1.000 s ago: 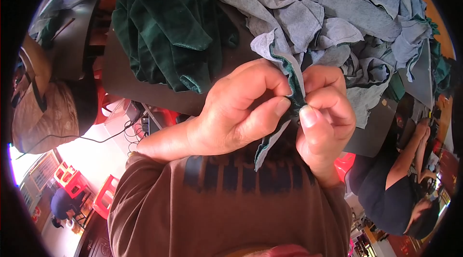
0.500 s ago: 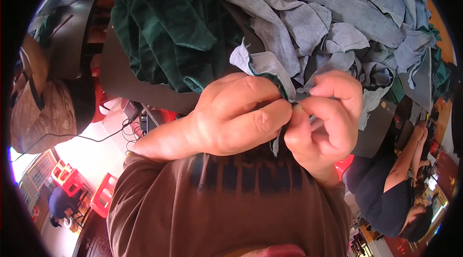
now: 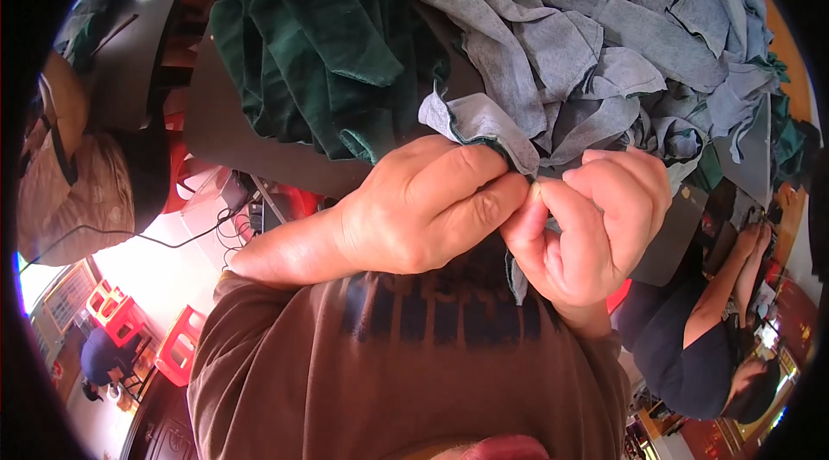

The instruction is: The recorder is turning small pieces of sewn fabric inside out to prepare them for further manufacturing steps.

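My left hand [image 3: 423,201] and my right hand [image 3: 596,218] meet close to my chest, both pinching the same grey-blue cloth piece [image 3: 484,123]. Its folded end sticks up above my left knuckles, and a narrow strip hangs down between my hands. Just beyond them lies a heap of grey-blue cloth pieces [image 3: 604,37] on a dark table [image 3: 233,141]. To the heap's left is a pile of dark green cloth [image 3: 319,46]. My brown shirt fills the lower middle.
Another person in dark clothes [image 3: 691,348] sits at the right with an arm raised. At the left edge is a person in a beige top [image 3: 69,192]. Red plastic stools [image 3: 181,339] and cables lie on the pale floor at lower left.
My hands have drawn closer together and nearer to my chest. The cloth's folded end now stands above my left hand, and my right fingers have curled tighter.
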`<move>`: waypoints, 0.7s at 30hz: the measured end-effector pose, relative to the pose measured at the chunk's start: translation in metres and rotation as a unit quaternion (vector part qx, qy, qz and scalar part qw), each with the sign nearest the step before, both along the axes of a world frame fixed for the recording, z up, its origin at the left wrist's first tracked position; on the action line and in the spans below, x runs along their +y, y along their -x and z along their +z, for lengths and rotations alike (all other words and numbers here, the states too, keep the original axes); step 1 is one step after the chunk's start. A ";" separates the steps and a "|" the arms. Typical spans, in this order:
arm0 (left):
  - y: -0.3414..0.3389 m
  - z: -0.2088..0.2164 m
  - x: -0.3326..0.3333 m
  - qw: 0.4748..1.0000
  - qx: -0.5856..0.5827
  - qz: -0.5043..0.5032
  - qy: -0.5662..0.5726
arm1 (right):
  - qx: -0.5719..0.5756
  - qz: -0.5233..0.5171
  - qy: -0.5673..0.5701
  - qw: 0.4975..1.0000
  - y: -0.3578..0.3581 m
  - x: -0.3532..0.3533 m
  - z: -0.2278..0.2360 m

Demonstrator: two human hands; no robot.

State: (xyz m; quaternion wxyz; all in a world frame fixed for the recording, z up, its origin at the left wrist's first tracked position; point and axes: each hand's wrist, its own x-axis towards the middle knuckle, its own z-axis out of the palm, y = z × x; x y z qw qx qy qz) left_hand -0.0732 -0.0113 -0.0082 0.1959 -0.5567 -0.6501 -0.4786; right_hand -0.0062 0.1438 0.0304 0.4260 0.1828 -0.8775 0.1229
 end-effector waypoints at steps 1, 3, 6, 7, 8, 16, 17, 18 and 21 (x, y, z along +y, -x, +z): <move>-0.002 0.003 -0.001 0.999 -0.044 -0.011 0.013 | 0.002 -0.005 -0.007 1.000 -0.001 -0.001 0.000; -0.007 0.006 -0.002 0.996 -0.087 -0.021 0.026 | 0.000 -0.011 -0.010 1.000 -0.002 -0.001 0.001; -0.013 0.006 -0.004 0.982 -0.174 -0.046 0.062 | -0.024 0.006 0.005 1.000 -0.005 -0.006 0.005; -0.017 0.001 -0.002 0.969 -0.236 -0.063 0.032 | -0.046 0.027 0.023 0.998 -0.005 -0.007 0.006; -0.018 -0.001 -0.001 0.951 -0.298 -0.082 0.003 | -0.046 0.026 0.022 0.998 -0.005 -0.008 0.005; -0.008 0.021 -0.014 0.818 -0.554 -0.153 0.013 | -0.181 0.112 0.415 0.885 -0.015 -0.013 -0.005; -0.015 0.015 -0.004 0.815 -0.561 -0.132 -0.061 | -0.206 0.128 0.457 0.856 -0.015 -0.012 -0.006; -0.014 0.014 -0.006 0.816 -0.560 -0.131 -0.063 | -0.231 0.142 0.498 0.824 -0.015 -0.011 -0.006; -0.008 0.017 -0.009 0.859 -0.498 -0.121 -0.002 | -0.271 0.131 0.554 0.776 -0.019 -0.014 -0.004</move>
